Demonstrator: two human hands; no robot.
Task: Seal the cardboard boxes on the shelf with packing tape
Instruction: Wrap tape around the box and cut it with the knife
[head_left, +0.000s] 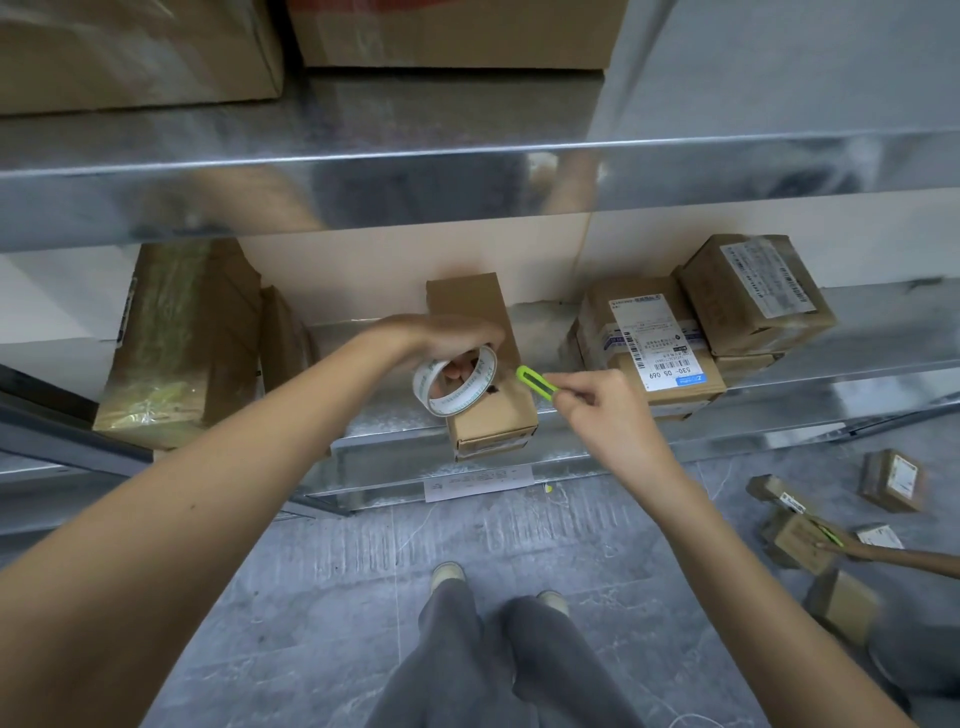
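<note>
I see left hand (447, 338) gripping tape roll (456, 385) over the box (483, 374) on the shelf (779, 410). Right hand (613, 410) pinches green cutter (537, 383) beside it.

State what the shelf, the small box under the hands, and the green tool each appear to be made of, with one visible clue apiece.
Shelf: metal, probably galvanised sheet, going by its grey, shiny, mottled surface that reflects the arms.
Small box: brown corrugated cardboard, matte, with folded flaps and seams.
Green tool: apparently plastic, given its bright uniform lime colour and smooth body; whether a blade is inside cannot be seen.
</note>
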